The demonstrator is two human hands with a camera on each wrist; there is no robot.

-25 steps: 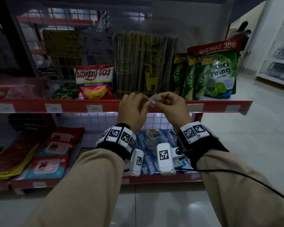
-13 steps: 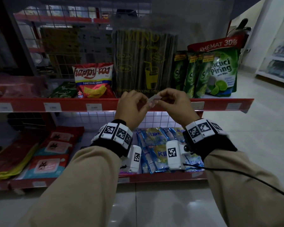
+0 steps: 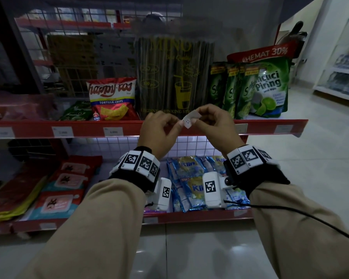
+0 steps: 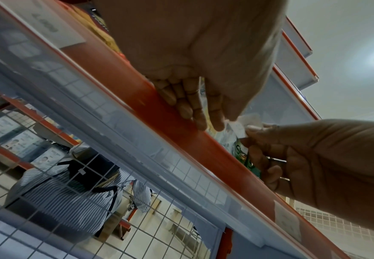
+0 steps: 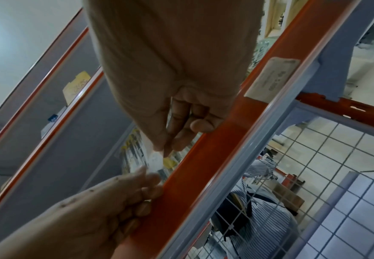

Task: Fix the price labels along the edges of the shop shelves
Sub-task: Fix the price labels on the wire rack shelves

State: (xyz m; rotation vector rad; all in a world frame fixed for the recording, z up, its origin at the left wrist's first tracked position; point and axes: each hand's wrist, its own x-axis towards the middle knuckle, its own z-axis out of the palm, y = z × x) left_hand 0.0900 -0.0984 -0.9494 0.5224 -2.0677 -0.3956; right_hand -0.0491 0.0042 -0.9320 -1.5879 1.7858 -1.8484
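In the frame's centre: both hands on one label.
The left hand [image 3: 159, 129] and the right hand [image 3: 217, 125] pinch a small price label [image 3: 190, 119] before the red shelf edge [image 3: 79, 128].

Looks like a small convenience shop: a red-edged shelf [image 3: 270, 125] carries a row of price tags [image 3: 113, 131] along its front lip. On that shelf sit a tortilla chips bag [image 3: 112, 98], a tall pack of drinking straws [image 3: 174, 77] and green dish-soap pouches [image 3: 270, 87] under a discount banner [image 3: 264, 54], with blue sachets [image 3: 189, 182] below it, and tiled floor [image 3: 320, 158] off to its right.
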